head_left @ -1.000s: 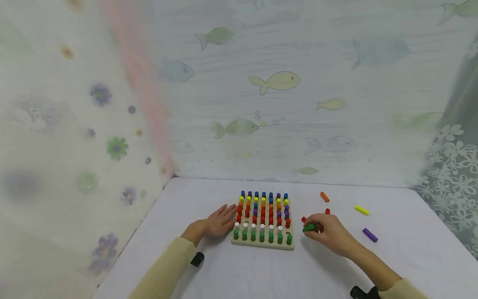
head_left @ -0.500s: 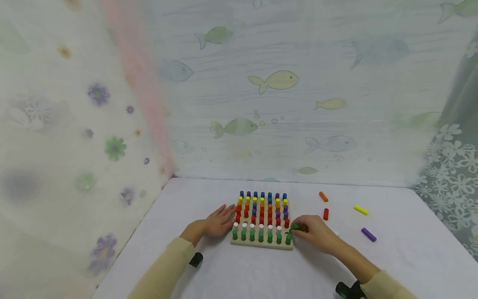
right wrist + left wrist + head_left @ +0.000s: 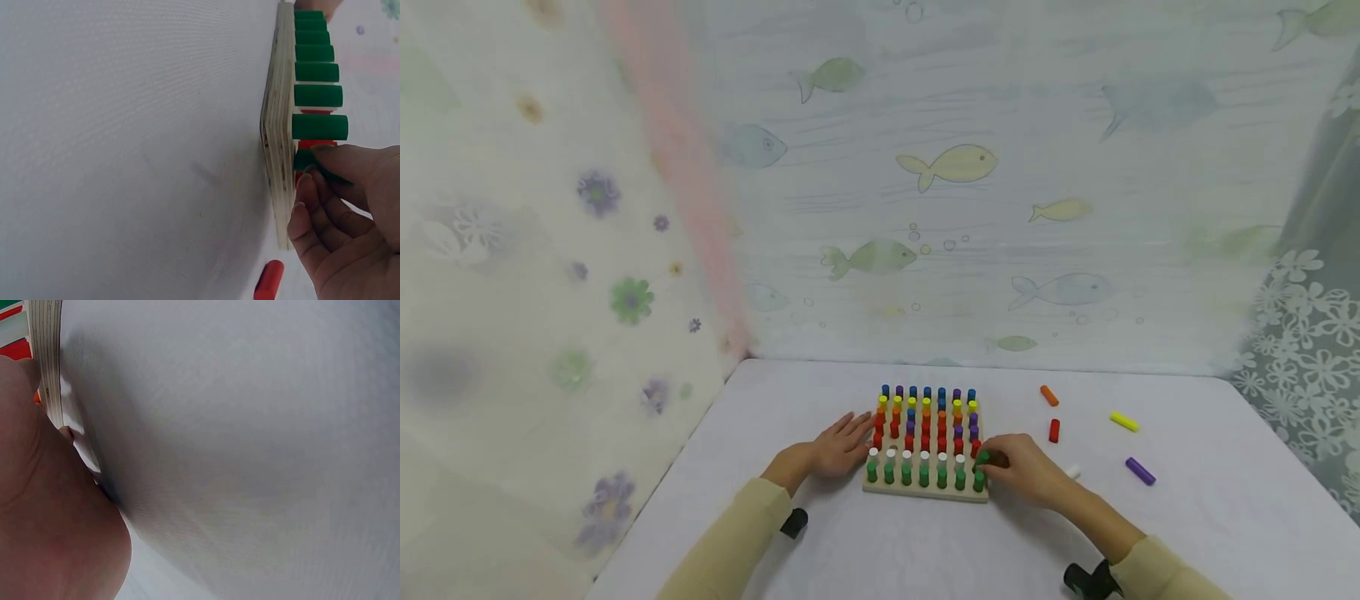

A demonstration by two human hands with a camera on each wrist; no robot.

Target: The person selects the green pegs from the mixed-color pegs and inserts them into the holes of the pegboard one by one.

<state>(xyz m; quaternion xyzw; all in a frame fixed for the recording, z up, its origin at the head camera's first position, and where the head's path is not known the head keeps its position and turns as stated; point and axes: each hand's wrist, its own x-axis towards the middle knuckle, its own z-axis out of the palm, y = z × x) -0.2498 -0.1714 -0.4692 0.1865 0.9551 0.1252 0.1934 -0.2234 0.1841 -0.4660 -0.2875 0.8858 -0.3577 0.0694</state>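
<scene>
A wooden pegboard (image 3: 925, 493) filled with rows of coloured pegs lies on the white-covered table. My right hand (image 3: 1021, 468) is at its right edge, pinching a green peg (image 3: 982, 457) between thumb and fingers. In the right wrist view that green peg (image 3: 305, 160) meets the board's top, just beyond the front row's end green peg (image 3: 320, 127). My left hand (image 3: 838, 448) rests flat beside the board, fingers spread, fingertips at its left edge. From the left wrist, the left hand (image 3: 56, 506) shows beside the board's layered edge (image 3: 47, 356).
Loose pegs lie to the right on the table: an orange peg (image 3: 1049, 396), a red peg (image 3: 1055, 431), a yellow peg (image 3: 1124, 422) and a purple peg (image 3: 1140, 472). A white peg (image 3: 1073, 472) is partly hidden by the right hand. A fish-patterned curtain (image 3: 955, 250) hangs behind.
My right hand has moved left with the green peg, from among the loose pegs to the board's right edge. The white peg has come into view behind it. The left hand has stayed put.
</scene>
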